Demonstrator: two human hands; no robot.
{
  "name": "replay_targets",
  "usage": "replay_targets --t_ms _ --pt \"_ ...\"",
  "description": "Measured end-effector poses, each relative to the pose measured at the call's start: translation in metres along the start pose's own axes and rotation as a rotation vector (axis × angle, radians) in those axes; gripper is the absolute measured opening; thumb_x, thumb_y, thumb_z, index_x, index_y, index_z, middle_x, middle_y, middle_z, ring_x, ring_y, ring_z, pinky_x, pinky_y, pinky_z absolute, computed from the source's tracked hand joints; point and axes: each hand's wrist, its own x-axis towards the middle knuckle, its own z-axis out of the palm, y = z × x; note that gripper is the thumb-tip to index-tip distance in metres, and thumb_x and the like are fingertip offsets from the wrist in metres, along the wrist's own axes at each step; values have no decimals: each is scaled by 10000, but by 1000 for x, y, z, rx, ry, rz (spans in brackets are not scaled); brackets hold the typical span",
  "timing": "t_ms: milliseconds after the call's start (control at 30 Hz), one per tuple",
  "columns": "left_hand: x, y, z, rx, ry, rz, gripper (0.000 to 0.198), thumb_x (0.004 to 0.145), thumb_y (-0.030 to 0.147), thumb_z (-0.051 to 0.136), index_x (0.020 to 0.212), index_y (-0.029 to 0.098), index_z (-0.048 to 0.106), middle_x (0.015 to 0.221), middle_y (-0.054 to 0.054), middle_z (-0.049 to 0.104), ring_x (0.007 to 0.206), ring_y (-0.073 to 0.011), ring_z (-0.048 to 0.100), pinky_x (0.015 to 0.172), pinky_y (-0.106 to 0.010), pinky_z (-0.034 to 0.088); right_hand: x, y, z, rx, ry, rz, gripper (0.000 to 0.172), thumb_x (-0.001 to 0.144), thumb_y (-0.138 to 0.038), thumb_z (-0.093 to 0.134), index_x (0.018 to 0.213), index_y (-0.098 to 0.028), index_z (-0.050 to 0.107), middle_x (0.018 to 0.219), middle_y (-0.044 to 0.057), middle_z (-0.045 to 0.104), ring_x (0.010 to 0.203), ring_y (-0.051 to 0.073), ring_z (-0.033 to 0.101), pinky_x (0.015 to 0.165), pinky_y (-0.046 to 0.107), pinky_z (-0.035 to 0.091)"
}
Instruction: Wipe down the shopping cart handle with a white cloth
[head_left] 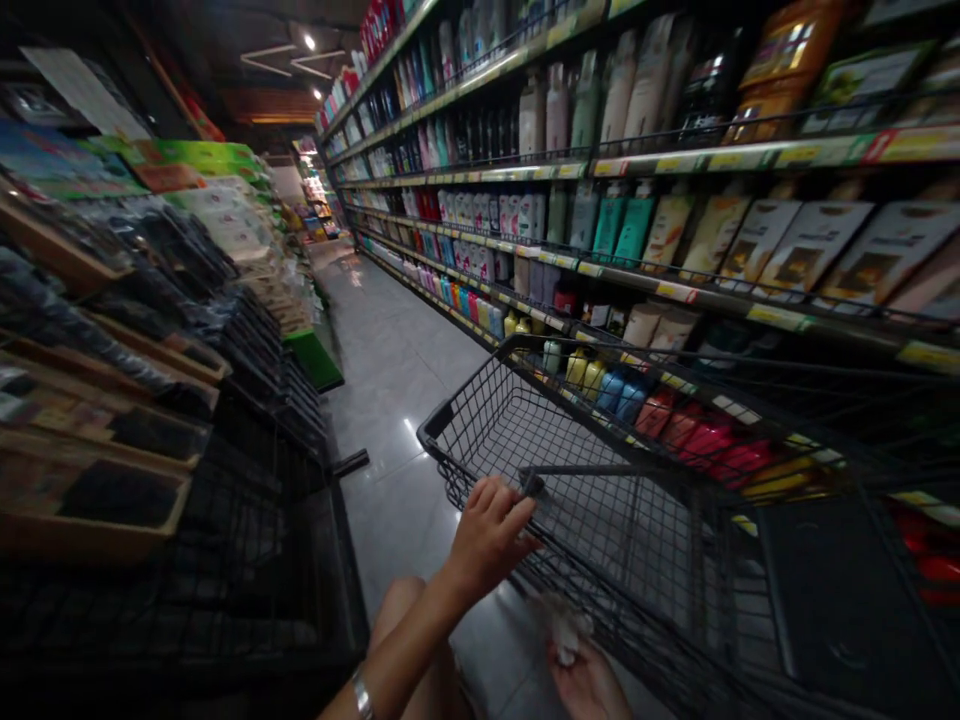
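My left hand is closed over the near side rim of a black wire shopping cart, close to the end of a dark bar lying across the basket. A silvery band circles the wrist of that arm. Lower down, outside the cart's side, my right hand pinches a crumpled whitish tissue, which looks thin and is blurred. Bare wire mesh shows through most of the basket. Part of my leg appears beneath the left forearm.
Shelves of bottles run along the right, close beside the cart. On the left stands a dark rack with wooden trays, then stacked packs on a green base. Grey tiled floor stretches ahead between them.
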Motion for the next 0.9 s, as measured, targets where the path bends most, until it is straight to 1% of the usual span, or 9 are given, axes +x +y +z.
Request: replay_targets --t_ms 67,100,167,233,367,467,600,767,900 --pt "2 1 -1 -1 19 -3 221 767 327 673 926 211 571 782 -18 568 795 -192 502 806 -363 443 5 4 8 55 94 25 260 483 -30 762 630 -181 609 633 -30 666 587 128 635 534 231 533" --pt "2 1 -1 3 22 -4 207 767 312 668 921 216 568 778 -15 567 790 -192 504 803 -363 444 8 7 13 84 113 21 272 477 -29 771 657 -175 628 665 -21 683 589 121 635 538 222 531" --pt "3 1 -1 9 27 0 201 766 311 664 913 221 562 768 -13 561 782 -195 504 798 -366 447 14 11 22 137 99 -9 275 483 -34 779 688 -161 647 702 -4 698 608 122 640 561 219 536" --pt "3 1 -1 3 31 8 196 773 313 655 910 216 555 768 -17 554 779 -197 502 795 -369 449 20 14 31 188 104 -31 245 502 -35 766 672 -157 640 686 -4 691 618 128 642 575 227 539" --pt "4 2 -2 -15 28 4 161 785 264 632 909 211 545 778 -20 547 775 -194 497 797 -375 450 31 16 46 263 216 -21 205 530 -16 720 617 -160 603 599 -37 656 538 97 597 515 198 495" --pt "5 2 -3 -4 12 -7 203 755 252 662 917 220 543 784 -18 549 785 -200 508 802 -385 451 29 15 54 294 148 -31 208 523 -6 718 645 -144 624 642 -16 684 555 97 600 519 196 482" --pt "5 2 -5 16 7 -5 254 727 252 690 927 233 534 794 -12 558 798 -205 523 807 -391 449 13 16 57 325 30 -52 215 526 0 714 657 -148 629 634 -17 684 572 93 602 544 191 488" --pt "6 1 -5 33 15 31 259 743 258 676 942 236 513 797 -14 556 804 -209 521 803 -385 444 -6 26 53 345 -2 -19 217 544 -4 686 715 -133 654 674 10 694 578 99 614 538 191 495" --pt "7 1 -4 37 20 48 236 767 267 656 943 225 505 801 -23 547 806 -211 508 796 -380 443 -1 33 50 310 47 1 223 561 -4 690 741 -129 646 713 17 712 539 83 609 479 159 477"
